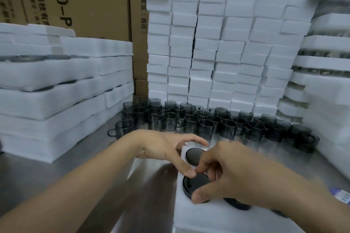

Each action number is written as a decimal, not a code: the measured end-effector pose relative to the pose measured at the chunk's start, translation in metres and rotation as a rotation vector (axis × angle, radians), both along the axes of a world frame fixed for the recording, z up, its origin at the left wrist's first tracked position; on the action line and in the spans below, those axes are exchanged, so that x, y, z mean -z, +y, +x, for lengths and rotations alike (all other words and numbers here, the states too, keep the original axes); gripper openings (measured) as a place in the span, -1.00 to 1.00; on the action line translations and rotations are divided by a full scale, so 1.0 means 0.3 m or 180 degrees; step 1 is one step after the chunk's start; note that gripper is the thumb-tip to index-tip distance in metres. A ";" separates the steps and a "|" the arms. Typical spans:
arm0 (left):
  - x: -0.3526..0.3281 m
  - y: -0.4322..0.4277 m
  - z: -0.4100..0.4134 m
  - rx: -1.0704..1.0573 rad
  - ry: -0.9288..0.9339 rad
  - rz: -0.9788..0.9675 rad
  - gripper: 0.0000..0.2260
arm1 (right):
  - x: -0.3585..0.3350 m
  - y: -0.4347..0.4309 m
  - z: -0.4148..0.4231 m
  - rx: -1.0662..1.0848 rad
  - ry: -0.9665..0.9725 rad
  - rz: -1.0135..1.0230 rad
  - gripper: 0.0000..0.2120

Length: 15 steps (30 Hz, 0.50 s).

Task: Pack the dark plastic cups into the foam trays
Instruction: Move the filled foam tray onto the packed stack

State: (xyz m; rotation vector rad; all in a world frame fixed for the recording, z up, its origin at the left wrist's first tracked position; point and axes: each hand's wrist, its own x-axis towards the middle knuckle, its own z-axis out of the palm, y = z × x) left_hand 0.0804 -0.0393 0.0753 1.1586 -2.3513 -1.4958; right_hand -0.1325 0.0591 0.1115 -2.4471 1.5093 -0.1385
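Although the back of the scene is closed off by tall brown cardboard boxes [91,2], most of the view is taken up by a wall of stacked white foam blocks [223,47] and, at the left, by a pile of filled white foam trays [56,89] with dark rims showing between the layers. Below these a grey metal table [56,172] is seen, and along the foot of the block wall a crowd of dark translucent plastic cups [189,125] with handles is stood upright. Nearest the person a flat white foam tray [189,217] is laid; its right part is covered by the right forearm, so its long axis cannot be told. Cups are seated in it base up, shown as dark discs, a far disc [194,154] among them. The left hand [161,147] is spread over the tray's far corner, pressing on it and gripping nothing. The right hand [240,174], blurred, is closed in a narrow pinch on the nearer dark round cup [195,183], thumb at the near rim and forefinger at the far rim; it is judged to be pressing the cup home. The loose cups lie straight beyond the tray's far edge, and the left hand is judged the nearer to them, so a short forward reach would be called for.
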 end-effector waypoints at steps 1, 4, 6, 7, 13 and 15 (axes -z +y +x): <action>-0.002 0.016 0.006 -0.0169 -0.0048 0.0017 -0.17 | 0.003 0.008 -0.010 -0.0010 0.0055 -0.0095 -0.50; -0.011 0.077 0.031 -0.0555 -0.0428 -0.0181 -0.12 | 0.037 0.038 -0.088 0.0138 -0.0231 -0.0605 -0.39; -0.003 0.137 0.047 -0.0781 -0.0879 -0.0632 -0.10 | 0.080 0.023 -0.182 0.0469 -0.0674 -0.1220 -0.47; 0.005 0.169 0.048 -0.0855 -0.1100 -0.0851 -0.11 | 0.101 0.002 -0.237 0.0686 -0.0711 -0.1507 -0.49; 0.083 0.355 -0.052 -0.1485 0.0201 -0.0353 -0.48 | 0.258 -0.158 -0.445 0.1880 -0.0792 -0.1296 -0.12; 0.097 0.382 -0.090 -0.1860 0.0943 -0.0110 -0.45 | 0.292 -0.182 -0.463 0.1961 -0.1262 -0.0849 -0.07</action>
